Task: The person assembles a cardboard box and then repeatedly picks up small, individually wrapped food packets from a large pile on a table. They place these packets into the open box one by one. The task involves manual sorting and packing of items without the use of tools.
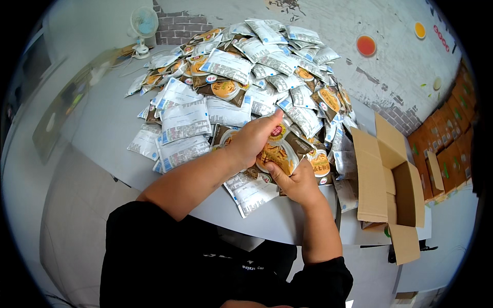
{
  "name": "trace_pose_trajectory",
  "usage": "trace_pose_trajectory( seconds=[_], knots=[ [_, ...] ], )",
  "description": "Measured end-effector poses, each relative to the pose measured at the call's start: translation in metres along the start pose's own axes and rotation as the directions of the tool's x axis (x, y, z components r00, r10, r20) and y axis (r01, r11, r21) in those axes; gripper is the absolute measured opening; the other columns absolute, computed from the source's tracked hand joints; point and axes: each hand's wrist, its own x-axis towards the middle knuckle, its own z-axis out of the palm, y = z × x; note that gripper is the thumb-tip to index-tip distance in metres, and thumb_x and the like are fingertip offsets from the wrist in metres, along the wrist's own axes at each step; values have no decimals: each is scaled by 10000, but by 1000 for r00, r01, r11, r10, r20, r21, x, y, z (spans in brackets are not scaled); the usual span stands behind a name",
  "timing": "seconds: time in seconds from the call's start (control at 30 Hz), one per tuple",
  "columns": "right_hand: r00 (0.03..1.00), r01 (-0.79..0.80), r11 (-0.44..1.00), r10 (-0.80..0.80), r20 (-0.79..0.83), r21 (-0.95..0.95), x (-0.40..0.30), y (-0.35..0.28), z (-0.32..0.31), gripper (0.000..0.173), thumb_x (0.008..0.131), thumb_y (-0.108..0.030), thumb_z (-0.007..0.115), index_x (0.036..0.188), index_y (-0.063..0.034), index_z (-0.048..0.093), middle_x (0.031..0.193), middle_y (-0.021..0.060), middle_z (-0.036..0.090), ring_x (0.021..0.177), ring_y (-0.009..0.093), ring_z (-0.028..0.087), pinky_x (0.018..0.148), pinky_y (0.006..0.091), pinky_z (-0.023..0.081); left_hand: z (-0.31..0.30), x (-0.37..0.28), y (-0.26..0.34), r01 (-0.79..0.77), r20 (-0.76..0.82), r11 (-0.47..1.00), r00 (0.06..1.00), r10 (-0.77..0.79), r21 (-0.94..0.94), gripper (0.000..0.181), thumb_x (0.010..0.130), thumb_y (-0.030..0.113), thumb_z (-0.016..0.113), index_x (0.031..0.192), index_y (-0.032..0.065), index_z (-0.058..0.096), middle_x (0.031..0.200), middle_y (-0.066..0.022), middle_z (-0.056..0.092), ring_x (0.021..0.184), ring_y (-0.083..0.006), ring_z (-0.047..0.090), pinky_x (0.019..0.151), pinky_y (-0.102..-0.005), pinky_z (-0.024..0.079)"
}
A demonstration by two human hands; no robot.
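Observation:
A brown printed food packet [283, 148] is held up between both my hands, its picture side facing me and its film creased. My left hand [254, 134] grips it along the left edge, thumb pointing up. At the lower right edge my right hand [298, 179] pinches it, thumb on the front. Behind and beneath is a big heap of similar packets [227, 65], some showing white printed backs, others brown fronts. One white-backed packet [252, 192] lies just below my hands, near the table's front edge.
An open cardboard box [369, 173] with flaps spread stands to the right. Stacked brown cartons [443, 127] line the far right. A small white fan [143, 27] stands at the back left of the grey table [104, 127], against the wall.

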Motion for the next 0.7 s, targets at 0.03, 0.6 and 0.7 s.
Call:
trace_pose_trajectory(
  seconds=[0.03,0.6,0.7],
  knots=[
    [998,58,998,-58,-29,-7,0,1,1,232,878,-197,674,1033,-24,666,899,93,698,784,196,654,722,325,507,-1,3,-2,-20,-44,999,999,18,-44,426,983,421,493,982,11,606,871,-40,619,788,-105,579,745,-282,491],
    [861,238,801,-435,-262,-549,13,8,-4,274,675,-202,735,849,-41,599,876,147,593,793,340,571,690,422,460,2,1,-46,-411,131,831,911,392,375,495,913,324,635,1249,-5,483,1104,-89,603,1030,-157,554,874,-323,472],
    [774,336,824,-518,-364,-457,13,9,-4,293,684,-186,752,885,-46,592,892,144,598,801,324,567,710,407,456,7,-4,-32,-231,-37,962,970,239,147,394,1001,284,476,1287,13,461,1202,-92,570,1103,-161,551,943,-319,445]
  ],
)
